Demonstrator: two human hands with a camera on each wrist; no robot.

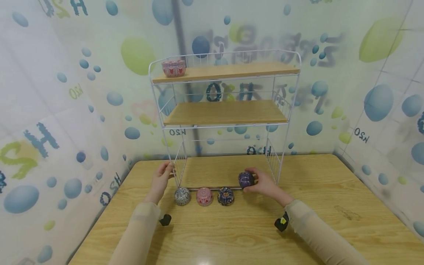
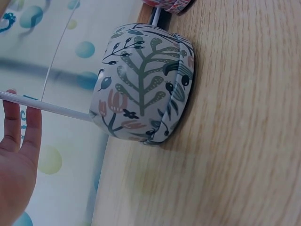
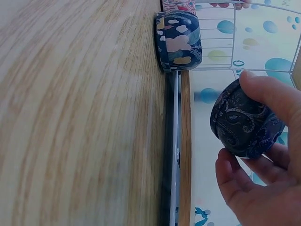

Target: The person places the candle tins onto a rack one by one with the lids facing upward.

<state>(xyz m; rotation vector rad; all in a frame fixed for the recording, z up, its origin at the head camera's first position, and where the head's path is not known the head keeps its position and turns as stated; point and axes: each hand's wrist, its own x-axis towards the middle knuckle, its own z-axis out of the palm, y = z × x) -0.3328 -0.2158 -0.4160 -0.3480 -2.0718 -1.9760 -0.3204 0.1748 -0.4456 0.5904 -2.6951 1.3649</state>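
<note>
My right hand (image 1: 261, 183) pinches a dark purple paisley bowl (image 1: 246, 179) between thumb and fingers, raised at the rack's bottom shelf. The right wrist view shows this bowl (image 3: 247, 120) tilted. My left hand (image 1: 160, 179) is at the rack's front left post (image 2: 56, 109), its visible fingers nearly straight against it. Three bowls lie upside down in a row before the bottom shelf: a white one with leaf print (image 1: 182, 196), a pink one with red hearts (image 1: 204, 197) and a navy one with clouds (image 1: 225, 196).
The white wire rack (image 1: 287, 147) has wooden shelves. A pink and red bowl (image 1: 174, 69) stands upright at the left end of the top shelf (image 1: 232, 70). Below it are the middle shelf (image 1: 226, 112) and bottom shelf (image 1: 212, 171). The rack stands on a wooden table (image 1: 225, 235).
</note>
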